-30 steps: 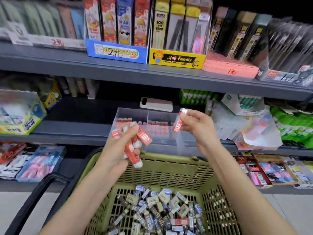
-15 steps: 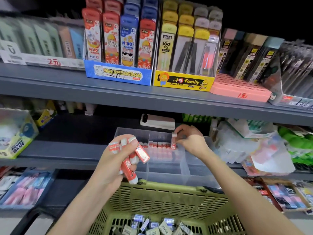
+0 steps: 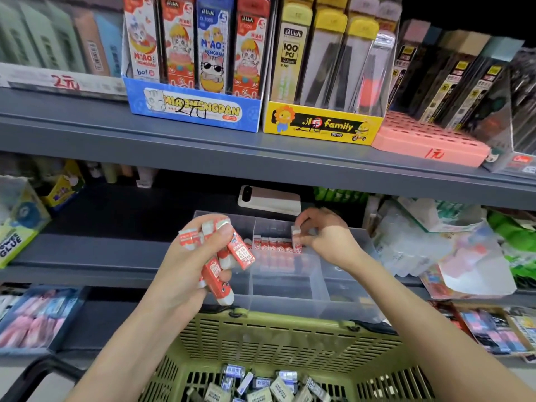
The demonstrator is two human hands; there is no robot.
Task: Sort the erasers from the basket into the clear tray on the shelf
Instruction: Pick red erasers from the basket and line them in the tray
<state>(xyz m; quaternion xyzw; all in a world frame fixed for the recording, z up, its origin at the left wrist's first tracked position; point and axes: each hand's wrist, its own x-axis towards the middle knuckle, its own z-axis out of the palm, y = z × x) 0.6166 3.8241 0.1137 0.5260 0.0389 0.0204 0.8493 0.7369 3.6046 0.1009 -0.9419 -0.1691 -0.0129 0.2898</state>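
1. Left hand (image 3: 188,265): grips a bunch (image 3: 232,256) of red-sleeved erasers, held over the tray's left side.
2. Right hand (image 3: 327,236): pinches one eraser (image 3: 296,237), upright, at the right end of the row (image 3: 272,244) in a rear tray compartment.
3. Tray (image 3: 290,298): clear, on the shelf (image 3: 87,256), just behind the basket.
4. Basket (image 3: 290,338): green; loose erasers (image 3: 261,385) inside.

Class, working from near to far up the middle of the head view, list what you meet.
Green slotted plastic basket, clear divided plastic tray, white rectangular phone lying flat, yellow cardboard display box.
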